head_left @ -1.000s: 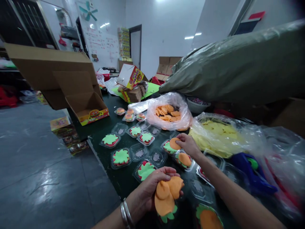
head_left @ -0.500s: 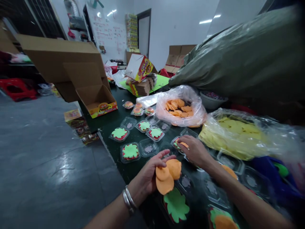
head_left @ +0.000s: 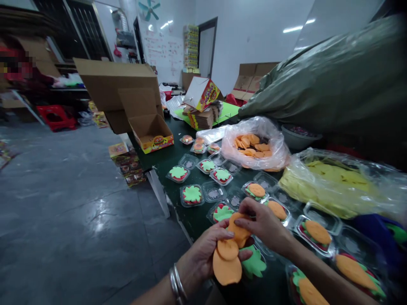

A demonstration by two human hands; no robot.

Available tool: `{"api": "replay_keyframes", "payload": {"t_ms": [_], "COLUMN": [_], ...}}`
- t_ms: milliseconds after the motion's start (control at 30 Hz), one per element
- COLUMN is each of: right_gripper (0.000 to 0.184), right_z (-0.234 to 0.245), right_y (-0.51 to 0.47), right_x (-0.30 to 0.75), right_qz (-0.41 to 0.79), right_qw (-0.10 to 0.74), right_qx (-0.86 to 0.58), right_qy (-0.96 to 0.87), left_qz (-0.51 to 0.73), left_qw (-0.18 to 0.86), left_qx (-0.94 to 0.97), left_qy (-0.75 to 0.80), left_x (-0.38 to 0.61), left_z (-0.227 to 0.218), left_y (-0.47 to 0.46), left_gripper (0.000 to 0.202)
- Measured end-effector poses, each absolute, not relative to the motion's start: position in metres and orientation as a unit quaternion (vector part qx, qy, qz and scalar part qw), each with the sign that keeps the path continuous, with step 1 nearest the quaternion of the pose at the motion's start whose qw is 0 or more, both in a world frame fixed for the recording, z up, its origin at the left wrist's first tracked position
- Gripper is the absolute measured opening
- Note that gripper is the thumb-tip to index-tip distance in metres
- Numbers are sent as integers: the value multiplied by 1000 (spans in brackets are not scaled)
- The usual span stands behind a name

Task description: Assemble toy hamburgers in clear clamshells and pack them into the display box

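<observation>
My left hand (head_left: 208, 250) holds several flat orange foam pieces (head_left: 227, 266), fanned out and overlapping. The thumb and fingers of my right hand (head_left: 262, 222) pinch the topmost orange piece (head_left: 239, 228) of that bunch. Below and beside the hands sit clear plastic clamshell boxes with red and green leaf-shaped pieces inside, such as a green leaf piece (head_left: 254, 262) partly covered by my left fingers. To the right, a row of boxes has an orange piece on top of the green, among them a filled box (head_left: 314, 235) and a farther one (head_left: 256, 190).
A plastic bag of orange pieces (head_left: 254, 146) and a bag of yellow sheets (head_left: 333, 180) lie on the dark green table (head_left: 173, 161). An open cardboard box (head_left: 149, 123) stands at the left edge. A large grey-green sack (head_left: 333, 80) bulges over the right side.
My right hand has come back from a far box, now topped with an orange piece, to the bunch in my left hand. The view has turned left.
</observation>
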State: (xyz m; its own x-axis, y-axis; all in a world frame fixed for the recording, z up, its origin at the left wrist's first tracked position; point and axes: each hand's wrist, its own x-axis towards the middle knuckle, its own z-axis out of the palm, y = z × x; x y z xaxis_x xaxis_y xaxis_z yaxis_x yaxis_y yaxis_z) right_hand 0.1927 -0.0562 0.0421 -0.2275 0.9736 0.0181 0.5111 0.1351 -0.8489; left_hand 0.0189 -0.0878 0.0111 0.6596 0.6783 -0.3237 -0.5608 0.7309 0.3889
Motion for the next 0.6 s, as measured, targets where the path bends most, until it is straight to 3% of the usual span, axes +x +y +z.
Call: {"api": "replay_keyframes", "payload": {"t_ms": [133,300,467,600], "right_gripper": [31,32,24,10], "right_z": [43,31,14,4], "right_y": [-42,-29,-24,-24], "right_x": [192,190,181,174], "right_qz": [478,446,489,331], "right_qw": [365,410,337,265], "right_qx": [-526,-541,-522,-556], "right_qy": [-602,-583,-612,-714], "left_qz": [380,419,402,401], "left_qw": [885,855,850,840], "left_qx": [91,69,111,109], "left_qy": [254,296,323,350], "left_x": [12,-11,-28,-32], "left_z": [5,-3,-12,-15], "left_y": [-99,-106,-109,-107], "left_gripper": [33,28,33,25]}}
